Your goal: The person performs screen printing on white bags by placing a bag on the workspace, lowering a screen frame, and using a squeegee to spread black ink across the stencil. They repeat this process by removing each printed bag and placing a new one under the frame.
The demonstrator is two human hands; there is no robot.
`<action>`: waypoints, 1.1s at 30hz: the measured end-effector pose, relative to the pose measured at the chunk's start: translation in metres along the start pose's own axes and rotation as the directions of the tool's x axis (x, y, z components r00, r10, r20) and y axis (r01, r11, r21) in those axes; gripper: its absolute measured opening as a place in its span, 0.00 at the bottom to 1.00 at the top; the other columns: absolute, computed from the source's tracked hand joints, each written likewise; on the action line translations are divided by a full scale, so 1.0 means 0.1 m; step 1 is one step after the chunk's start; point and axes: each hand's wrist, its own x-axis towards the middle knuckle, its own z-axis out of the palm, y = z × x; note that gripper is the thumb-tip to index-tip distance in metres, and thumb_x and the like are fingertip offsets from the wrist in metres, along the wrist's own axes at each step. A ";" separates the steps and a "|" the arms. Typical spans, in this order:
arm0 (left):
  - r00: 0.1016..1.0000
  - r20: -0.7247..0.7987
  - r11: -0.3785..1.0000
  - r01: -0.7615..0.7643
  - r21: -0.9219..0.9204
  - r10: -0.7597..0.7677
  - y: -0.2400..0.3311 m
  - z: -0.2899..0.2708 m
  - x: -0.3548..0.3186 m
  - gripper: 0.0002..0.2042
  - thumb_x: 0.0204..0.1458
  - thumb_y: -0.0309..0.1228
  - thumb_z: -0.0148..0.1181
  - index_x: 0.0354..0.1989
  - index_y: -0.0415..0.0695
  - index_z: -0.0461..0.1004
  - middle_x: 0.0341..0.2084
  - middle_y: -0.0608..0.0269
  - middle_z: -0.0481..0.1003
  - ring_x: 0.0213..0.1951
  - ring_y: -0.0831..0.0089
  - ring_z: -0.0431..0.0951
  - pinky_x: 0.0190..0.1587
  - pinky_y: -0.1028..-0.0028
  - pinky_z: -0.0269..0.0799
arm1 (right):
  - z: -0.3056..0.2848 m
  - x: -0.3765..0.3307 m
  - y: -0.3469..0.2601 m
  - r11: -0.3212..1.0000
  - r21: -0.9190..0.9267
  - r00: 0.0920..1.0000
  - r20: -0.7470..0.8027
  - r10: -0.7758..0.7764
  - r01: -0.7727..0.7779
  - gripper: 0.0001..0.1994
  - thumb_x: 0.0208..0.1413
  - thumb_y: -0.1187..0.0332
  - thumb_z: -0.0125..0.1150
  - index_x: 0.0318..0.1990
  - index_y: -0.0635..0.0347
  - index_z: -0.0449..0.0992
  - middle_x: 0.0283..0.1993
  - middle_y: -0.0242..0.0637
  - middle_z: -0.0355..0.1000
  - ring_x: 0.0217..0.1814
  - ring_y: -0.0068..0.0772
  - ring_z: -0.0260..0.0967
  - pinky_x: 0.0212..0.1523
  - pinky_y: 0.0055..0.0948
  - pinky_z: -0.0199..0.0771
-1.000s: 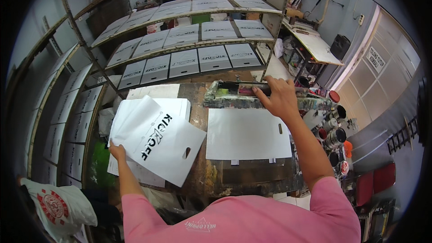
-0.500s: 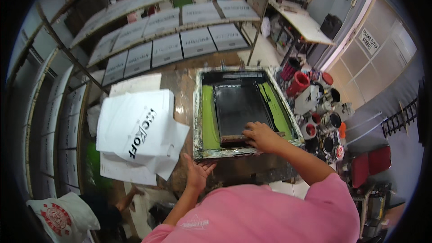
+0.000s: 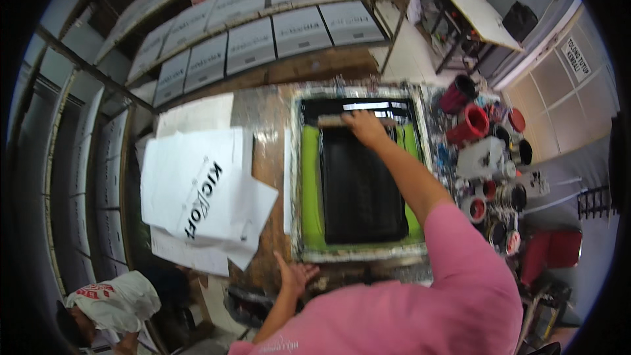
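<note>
A screen-printing frame (image 3: 296,187) with an ink-stained rim lies flat on the table in front of me. Inside it, green mesh (image 3: 313,190) borders a dark rectangle (image 3: 361,187) coated in black ink. My right hand (image 3: 363,126) grips a wooden squeegee (image 3: 330,121) at the far end of the screen, where black ink is pooled. Near the frame's front left corner, my left hand (image 3: 297,277) is open with its fingers spread, holding nothing. Whether its fingertips touch the frame is unclear. Left of the frame lies a loose pile of printed white sheets (image 3: 174,181).
Racks (image 3: 256,84) holding several printed white pieces stand behind and to the left. Ink tubs, a red container (image 3: 468,123) and a white jug (image 3: 485,158) crowd the right side. A person in a white shirt (image 3: 121,299) bends at the lower left. A red chair (image 3: 555,253) stands right.
My right hand has pushed the squeegee from the screen's near end to its far end. My left hand stays open near the front left corner. The person at lower left has shifted.
</note>
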 end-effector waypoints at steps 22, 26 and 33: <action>0.996 0.057 0.997 -0.075 0.014 0.074 -0.10 -0.04 0.19 0.72 0.43 0.89 0.36 0.78 0.38 0.18 0.79 0.31 0.27 0.78 0.32 0.44 0.74 0.43 0.56 | -0.45 -2.95 -1.93 0.985 0.157 0.981 0.193 0.033 -0.064 0.25 0.61 0.47 0.65 0.58 0.53 0.77 0.49 0.44 0.75 0.52 0.50 0.73 0.51 0.55 0.78; 0.995 0.070 0.998 -0.066 -0.019 0.068 -0.12 -0.10 0.29 0.74 0.41 0.90 0.36 0.78 0.39 0.17 0.79 0.33 0.27 0.78 0.33 0.43 0.75 0.44 0.55 | -0.84 -2.68 -1.92 0.976 0.188 0.963 0.264 0.059 -0.111 0.24 0.64 0.43 0.60 0.52 0.56 0.77 0.50 0.45 0.72 0.52 0.50 0.74 0.43 0.49 0.82; 0.909 0.344 0.967 -0.254 0.013 0.234 -0.07 -0.17 0.17 0.69 0.42 0.90 0.32 0.82 0.47 0.27 0.80 0.40 0.39 0.74 0.36 0.56 0.70 0.44 0.61 | -0.85 -3.03 -2.10 0.998 -0.013 0.998 -0.005 -0.060 0.060 0.22 0.63 0.49 0.62 0.52 0.56 0.76 0.49 0.43 0.71 0.55 0.49 0.70 0.65 0.59 0.64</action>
